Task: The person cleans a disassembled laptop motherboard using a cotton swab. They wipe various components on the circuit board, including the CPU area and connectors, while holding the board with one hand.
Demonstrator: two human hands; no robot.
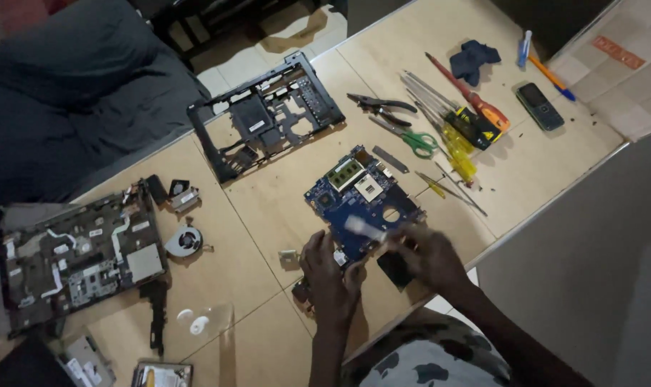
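While the blue motherboard (361, 201) lay near the front edge of the tabletop (268, 193), the left hand (329, 276) pressed on its near corner, not clenched. The right hand (429, 254) was blurred and seemed to grasp a pale, thin tool (363, 228) over the board. Much was already taken apart: the black bottom case (264, 118), the fan (184, 240) and the inner frame (78, 254) lay separately. The board itself remained in work.

A small dark mobile phone with an unlit screen (540, 106) lies near the tabletop's far right corner; white rectangular stickers (257, 126) (tiny) dot the black plastic laptop frame (266, 115).
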